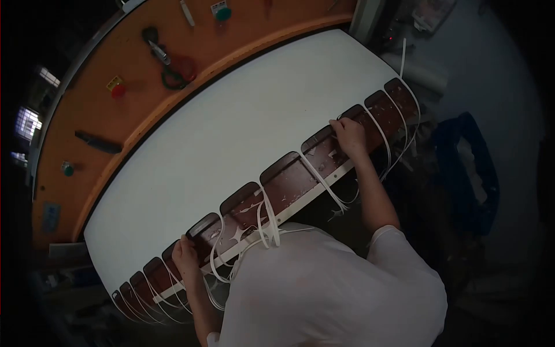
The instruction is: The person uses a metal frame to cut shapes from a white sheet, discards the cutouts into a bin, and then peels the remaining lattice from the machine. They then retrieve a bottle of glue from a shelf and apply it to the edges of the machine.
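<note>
A large white sheet lies across the work table, its near edge cut into a row of rounded notches. Through these notches the reddish-brown table surface shows, with white scraps on it. Thin white strips run between the notches and hang in loops over the near edge. My left hand is closed, fingertips at a notch edge left of the middle. Farther right, my right hand also has its fingers pinched at a notch edge. Both appear to grip the sheet's edge; the exact contact is partly hidden.
On the orange ledge behind the sheet lie scissors, a black-handled tool and a dark cutter. A red button and green buttons sit there too. A blue bag stands on the floor at right.
</note>
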A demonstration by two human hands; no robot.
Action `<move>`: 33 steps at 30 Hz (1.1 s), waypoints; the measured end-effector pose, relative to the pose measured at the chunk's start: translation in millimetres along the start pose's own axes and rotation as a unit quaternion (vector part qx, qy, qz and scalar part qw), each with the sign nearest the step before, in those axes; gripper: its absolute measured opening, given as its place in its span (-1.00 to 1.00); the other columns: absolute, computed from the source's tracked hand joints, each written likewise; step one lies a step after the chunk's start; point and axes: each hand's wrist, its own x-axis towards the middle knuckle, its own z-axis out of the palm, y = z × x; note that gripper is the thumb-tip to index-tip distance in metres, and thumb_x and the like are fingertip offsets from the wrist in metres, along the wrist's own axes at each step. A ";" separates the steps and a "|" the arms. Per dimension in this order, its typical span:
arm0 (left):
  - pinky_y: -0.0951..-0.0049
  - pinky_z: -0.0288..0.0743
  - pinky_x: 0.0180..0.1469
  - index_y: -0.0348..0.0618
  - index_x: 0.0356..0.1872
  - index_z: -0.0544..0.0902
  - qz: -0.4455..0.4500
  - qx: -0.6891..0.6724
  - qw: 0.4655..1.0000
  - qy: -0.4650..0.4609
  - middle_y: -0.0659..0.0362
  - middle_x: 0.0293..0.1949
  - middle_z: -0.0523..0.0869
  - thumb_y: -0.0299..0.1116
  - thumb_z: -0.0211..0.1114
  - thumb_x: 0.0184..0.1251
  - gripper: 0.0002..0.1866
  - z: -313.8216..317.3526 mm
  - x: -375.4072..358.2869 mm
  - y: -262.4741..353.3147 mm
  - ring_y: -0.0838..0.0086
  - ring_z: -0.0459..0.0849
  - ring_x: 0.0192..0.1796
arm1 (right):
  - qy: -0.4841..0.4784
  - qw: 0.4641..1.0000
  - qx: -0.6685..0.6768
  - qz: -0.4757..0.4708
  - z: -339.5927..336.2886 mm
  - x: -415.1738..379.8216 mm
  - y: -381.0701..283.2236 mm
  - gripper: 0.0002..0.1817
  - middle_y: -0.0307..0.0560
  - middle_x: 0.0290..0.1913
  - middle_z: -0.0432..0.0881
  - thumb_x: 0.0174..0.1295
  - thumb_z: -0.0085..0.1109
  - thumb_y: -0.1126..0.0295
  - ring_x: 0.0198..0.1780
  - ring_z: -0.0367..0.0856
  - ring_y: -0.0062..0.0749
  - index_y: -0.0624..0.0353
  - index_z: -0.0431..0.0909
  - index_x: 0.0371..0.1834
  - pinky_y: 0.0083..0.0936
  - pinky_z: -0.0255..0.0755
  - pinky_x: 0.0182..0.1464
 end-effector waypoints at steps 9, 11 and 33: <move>0.51 0.02 -0.58 -0.16 -0.61 0.47 0.097 0.154 0.981 0.061 0.37 -0.72 0.33 -0.12 0.10 0.63 -0.48 -3.5 -4.9 -3.8 0.69 0.22 -0.65 | 0.071 0.997 0.001 0.012 12.5 -11.0 -3.4 -0.55 0.31 -0.36 0.70 0.34 0.24 0.04 -0.26 0.70 0.23 0.29 0.67 -0.38 -0.02 0.57 -0.16; 0.44 0.06 -0.58 -0.22 -0.61 0.47 0.129 0.196 0.969 0.080 0.30 -0.72 0.37 -0.13 0.10 0.63 -0.47 -0.6 -5.8 -1.4 0.61 0.27 -0.66 | 0.076 0.997 0.009 0.002 9.9 -9.5 -5.6 -0.57 0.30 -0.39 0.69 0.34 0.25 0.06 -0.29 0.70 0.23 0.28 0.66 -0.41 -0.02 0.57 -0.19; 0.09 0.34 -0.44 -0.32 -0.38 0.48 0.178 0.378 0.892 0.174 -0.20 -0.53 0.52 -0.17 0.07 0.64 -0.59 20.2 -28.1 18.3 -0.13 0.46 -0.50 | 0.100 0.991 -0.059 -0.069 1.0 -36.9 -3.3 -0.79 0.18 -0.31 0.70 0.43 0.10 0.34 -0.27 0.69 0.14 0.20 0.68 -0.25 -0.06 0.55 -0.22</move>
